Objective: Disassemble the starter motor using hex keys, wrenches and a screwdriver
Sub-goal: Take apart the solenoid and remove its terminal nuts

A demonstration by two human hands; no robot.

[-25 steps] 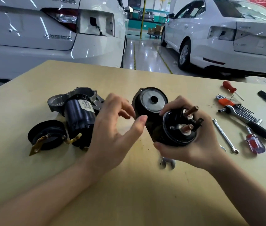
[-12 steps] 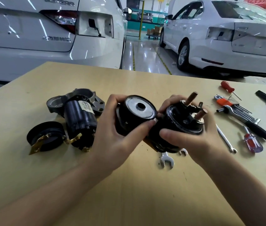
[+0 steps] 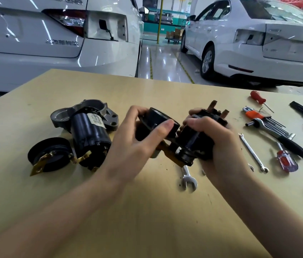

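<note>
1. The solenoid assembly (image 3: 189, 140) is held just above the middle of the table (image 3: 147, 211), between both hands.
2. The left hand (image 3: 134, 146) curls around the round black cap (image 3: 156, 121), with the thumb pressed on its near rim.
3. The right hand (image 3: 215, 138) wraps its fingers around the black body; the copper terminals (image 3: 213, 105) stick out at 12 o'clock of it.
4. I judge the piece is stiff and rather heavy, with smooth sides that may slip, so the body is a better grip than the thin terminals or the brass strip (image 3: 169, 151).
5. At 9 o'clock lies the motor housing (image 3: 89, 131), and a black end cap (image 3: 50, 155) beside it.
6. An open wrench (image 3: 188, 178) lies at 6 o'clock under the hands; hex keys (image 3: 266, 120) and screwdrivers (image 3: 286, 161) lie at 3 o'clock, well apart, not blocking.
</note>
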